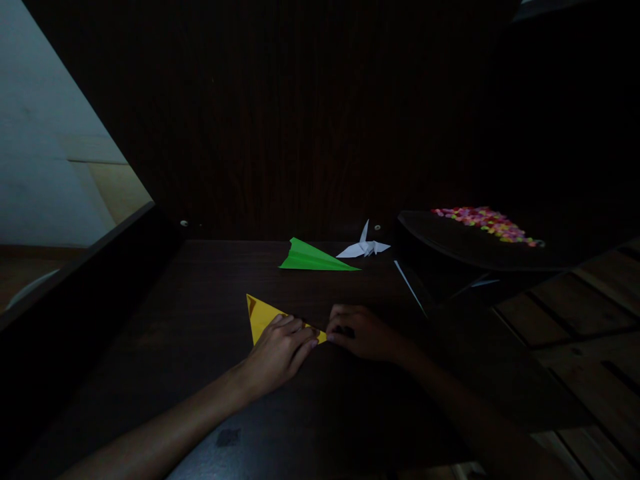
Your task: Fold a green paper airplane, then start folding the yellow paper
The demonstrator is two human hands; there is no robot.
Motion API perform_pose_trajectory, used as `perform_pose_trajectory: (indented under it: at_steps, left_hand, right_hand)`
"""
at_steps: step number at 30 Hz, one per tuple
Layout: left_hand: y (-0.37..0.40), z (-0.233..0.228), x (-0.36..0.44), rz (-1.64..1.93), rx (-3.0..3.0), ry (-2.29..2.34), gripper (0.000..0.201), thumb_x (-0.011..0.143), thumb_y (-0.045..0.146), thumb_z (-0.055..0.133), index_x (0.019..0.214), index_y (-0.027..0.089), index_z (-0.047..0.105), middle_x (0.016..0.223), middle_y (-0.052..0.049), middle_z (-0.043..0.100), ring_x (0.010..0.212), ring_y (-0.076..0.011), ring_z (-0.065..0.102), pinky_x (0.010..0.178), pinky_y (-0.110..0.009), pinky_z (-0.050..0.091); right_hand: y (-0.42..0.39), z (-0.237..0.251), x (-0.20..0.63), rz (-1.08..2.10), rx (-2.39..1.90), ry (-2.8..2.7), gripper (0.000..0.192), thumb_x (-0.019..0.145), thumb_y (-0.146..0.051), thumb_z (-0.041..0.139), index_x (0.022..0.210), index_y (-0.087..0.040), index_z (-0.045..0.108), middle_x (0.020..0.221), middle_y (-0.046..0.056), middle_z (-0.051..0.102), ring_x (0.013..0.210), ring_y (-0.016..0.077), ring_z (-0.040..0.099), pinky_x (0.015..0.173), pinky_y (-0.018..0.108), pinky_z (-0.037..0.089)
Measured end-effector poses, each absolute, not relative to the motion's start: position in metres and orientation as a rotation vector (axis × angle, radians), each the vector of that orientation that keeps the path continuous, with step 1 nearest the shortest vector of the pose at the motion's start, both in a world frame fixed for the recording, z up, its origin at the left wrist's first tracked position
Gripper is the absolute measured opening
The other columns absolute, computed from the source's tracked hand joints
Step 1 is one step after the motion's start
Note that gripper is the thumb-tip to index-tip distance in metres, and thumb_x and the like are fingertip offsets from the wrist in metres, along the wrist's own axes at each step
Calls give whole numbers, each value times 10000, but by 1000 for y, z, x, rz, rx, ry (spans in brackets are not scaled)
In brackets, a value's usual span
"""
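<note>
Beads on tray, R side.

Both hands sit on the folded paper near the worktop front; paper plane behind it, paper crane just right of that.

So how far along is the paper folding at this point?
Two pieces look finished: a green paper plane and a white paper crane lie at the back of the dark table. In hand is a yellow paper, folded to a point, with the left hand and right hand pressing its right end flat. Its final shape is not there yet, so folds seem left.
</note>
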State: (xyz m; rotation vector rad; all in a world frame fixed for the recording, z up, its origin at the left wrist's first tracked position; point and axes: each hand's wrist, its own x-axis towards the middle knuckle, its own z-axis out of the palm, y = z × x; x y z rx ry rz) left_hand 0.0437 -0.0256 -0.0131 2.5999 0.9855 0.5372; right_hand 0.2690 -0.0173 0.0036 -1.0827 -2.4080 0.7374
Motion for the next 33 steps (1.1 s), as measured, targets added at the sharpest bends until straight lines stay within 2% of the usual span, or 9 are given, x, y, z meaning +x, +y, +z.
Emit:
perform_pose_trajectory:
  at_steps: [8, 12, 20, 26, 30, 33]
  left_hand:
    - [-24, -9, 46, 546, 2479, 1018, 166, 944, 269, 497, 990, 217, 648, 891, -43, 678, 869, -220, 619, 809, -365, 436]
    - [-22, -7, 46, 559, 2392, 1062, 149, 916, 277, 543, 1027, 237, 633, 897, -25, 698, 871, -223, 635, 829, -367, 440]
    - [-21, -7, 46, 588, 2287, 1241, 299, 816, 349, 663, 1077, 237, 570, 732, 2, 648, 761, -235, 619, 695, -323, 465]
    - [-21, -6, 44, 614, 2299, 1162, 180, 849, 332, 636, 979, 209, 616, 648, 22, 603, 680, -196, 600, 721, -318, 446]
    - [-18, -2, 40, 600, 2332, 1070, 153, 873, 298, 608, 984, 206, 661, 694, 6, 629, 702, -185, 609, 734, -314, 444]
    - [-16, -1, 36, 575, 2368, 1002, 154, 897, 266, 574, 991, 199, 677, 728, -10, 635, 713, -177, 606, 735, -307, 445]
  right_hand:
    - [-17, 0, 261, 727, -1282, -2279, 69, 771, -110, 661, 752, -175, 678, 770, 11, 638, 674, 136, 583, 629, 252, 422]
    - [-15, -1, 260, 690, -1274, -2270, 92, 745, -106, 697, 728, -190, 663, 770, 7, 648, 760, 164, 584, 723, 293, 417]
    - [-8, 0, 264, 650, -1393, -2272, 161, 676, -213, 812, 743, -195, 667, 845, 24, 620, 889, 217, 534, 797, 354, 378]
    - [-6, -2, 271, 723, -1168, -2312, 100, 747, -172, 753, 803, -199, 674, 883, 14, 633, 914, 197, 560, 861, 372, 377]
    - [-5, -3, 276, 707, -1027, -2304, 144, 806, -70, 627, 842, -201, 673, 909, 24, 647, 920, 188, 569, 858, 361, 409]
    - [-8, -2, 274, 706, -971, -2278, 152, 827, -76, 603, 864, -201, 680, 902, 27, 652, 904, 181, 578, 849, 349, 430]
